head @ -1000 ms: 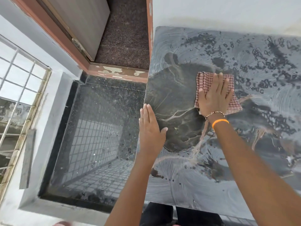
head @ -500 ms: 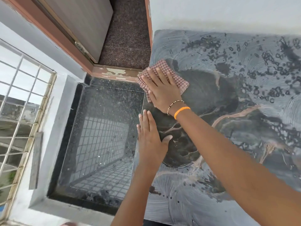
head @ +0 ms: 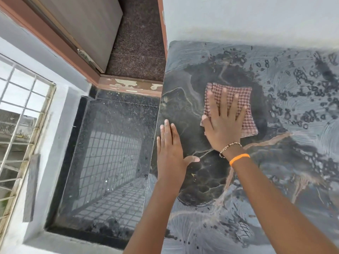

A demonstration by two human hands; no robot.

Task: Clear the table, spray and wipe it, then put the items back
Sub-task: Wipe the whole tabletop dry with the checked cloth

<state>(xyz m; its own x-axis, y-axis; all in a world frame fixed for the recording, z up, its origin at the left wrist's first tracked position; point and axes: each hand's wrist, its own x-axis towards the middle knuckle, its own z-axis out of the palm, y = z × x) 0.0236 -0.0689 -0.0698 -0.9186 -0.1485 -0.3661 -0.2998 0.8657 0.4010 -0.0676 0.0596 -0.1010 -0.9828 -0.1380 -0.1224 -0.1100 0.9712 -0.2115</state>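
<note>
The dark marbled table top (head: 275,180) is wet, with soapy swirls and droplets across it. A red-and-white checked cloth (head: 244,94) lies flat on it in the middle of the far half. My right hand (head: 223,125) presses on the cloth with straight, spread fingers; it wears a bead bracelet and an orange band. My left hand (head: 170,149) rests flat on the table's left edge, fingers straight, thumb out, holding nothing.
A white wall (head: 256,19) runs along the table's far side. Left of the table is a glossy black granite floor (head: 110,162), a barred window (head: 20,125), and a doorway with a brown frame (head: 128,85) and grey door (head: 82,24).
My right hand slid the cloth from mid-table to the far left edge, then back right toward the middle. My left hand stayed on the table's left edge.
</note>
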